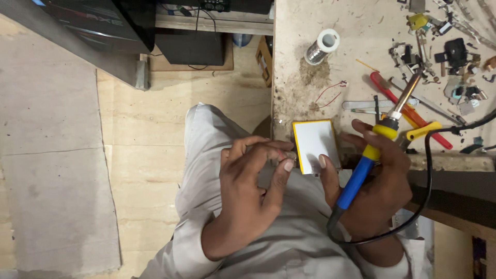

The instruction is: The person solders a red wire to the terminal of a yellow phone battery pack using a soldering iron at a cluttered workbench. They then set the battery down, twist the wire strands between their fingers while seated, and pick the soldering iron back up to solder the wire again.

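Note:
My right hand (380, 181) grips a soldering iron (380, 142) with a blue and yellow handle, its metal tip pointing up and right over the bench. That hand's thumb rests on the lower edge of a flat white pouch battery with a yellow rim (314, 144), held at the bench edge above my lap. My left hand (248, 181) pinches the battery's left edge with fingers and thumb, where short wires show. The iron's black cord (429, 170) loops down to the right.
On the stained stone bench (351, 31) lie a solder spool (321, 46), thin red wire (330, 92), tweezers (369, 105), a red-handled tool (413, 111) and several small parts at the far right (454, 57). Dark boxes (129, 26) stand on the floor at top left.

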`<state>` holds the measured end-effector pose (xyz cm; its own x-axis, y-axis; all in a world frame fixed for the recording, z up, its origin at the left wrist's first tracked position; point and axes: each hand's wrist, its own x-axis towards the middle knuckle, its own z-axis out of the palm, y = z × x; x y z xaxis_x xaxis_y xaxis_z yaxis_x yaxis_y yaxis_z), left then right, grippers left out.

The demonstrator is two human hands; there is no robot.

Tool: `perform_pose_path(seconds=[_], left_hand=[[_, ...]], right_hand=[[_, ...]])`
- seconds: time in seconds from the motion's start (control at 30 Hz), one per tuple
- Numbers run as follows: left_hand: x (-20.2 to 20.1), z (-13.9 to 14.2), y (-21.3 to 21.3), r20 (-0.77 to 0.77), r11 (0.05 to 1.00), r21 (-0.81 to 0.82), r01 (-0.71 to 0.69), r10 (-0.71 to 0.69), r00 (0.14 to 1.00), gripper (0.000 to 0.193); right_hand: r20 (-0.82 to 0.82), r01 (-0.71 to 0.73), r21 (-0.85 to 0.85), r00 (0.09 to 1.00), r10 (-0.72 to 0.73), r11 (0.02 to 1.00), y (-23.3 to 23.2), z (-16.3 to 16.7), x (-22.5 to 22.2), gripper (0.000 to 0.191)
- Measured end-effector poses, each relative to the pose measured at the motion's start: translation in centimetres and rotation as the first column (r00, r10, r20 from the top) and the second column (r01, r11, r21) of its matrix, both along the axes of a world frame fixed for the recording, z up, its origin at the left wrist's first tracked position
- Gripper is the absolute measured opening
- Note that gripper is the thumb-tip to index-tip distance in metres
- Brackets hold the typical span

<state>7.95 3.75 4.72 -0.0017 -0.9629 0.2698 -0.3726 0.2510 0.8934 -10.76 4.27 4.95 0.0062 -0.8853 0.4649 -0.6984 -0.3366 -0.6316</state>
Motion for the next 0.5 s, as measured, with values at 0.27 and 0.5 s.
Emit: perform_pose_path(seconds=[0.27,0.5], left_hand=[[-0.8,-0.4,-0.9,-0.095,0.998,0.033,-0.054,0.057,0.994,0.011],[-0.8,0.0,-1.3,-0.024,0.998,0.066,0.02,-0.019,1.0,0.012]], right_hand=[[0.294,-0.166,0.007,0.943,0.157,0.986,0.0,-2.3,-0.8,0.064],[0.349,-0.15,-0.009,0.926,0.144,0.989,-0.1,-2.5,-0.4,0.065]])
